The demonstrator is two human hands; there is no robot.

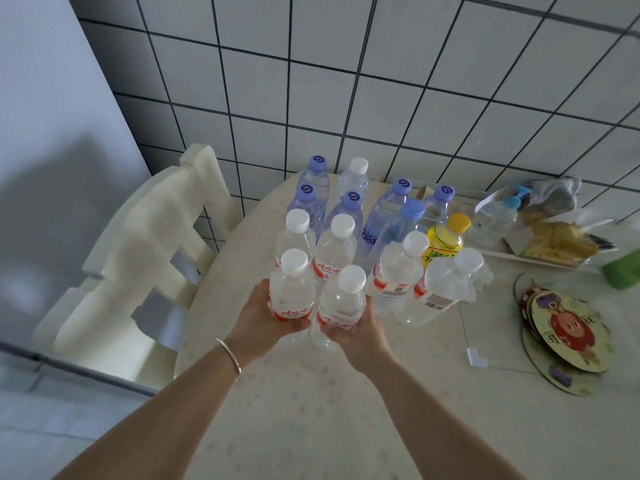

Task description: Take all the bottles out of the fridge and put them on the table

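Two clear water bottles with white caps and red labels stand upright at the near edge of a bottle cluster on the round table [311,410]. My left hand [258,318] is wrapped around the left bottle [291,292]. My right hand [360,330] grips the right bottle [341,306]. Behind them stand several more white-capped bottles [334,244], several blue-capped bottles [388,209] and a yellow drink bottle [446,237]. The fridge is not in view.
A cream chair [145,244] stands left of the table against the tiled wall. A tray [540,261] with a soap dispenser and bags sits at the back right. Round coasters [568,334] lie on the right, and a green object [623,271] shows at the right edge.
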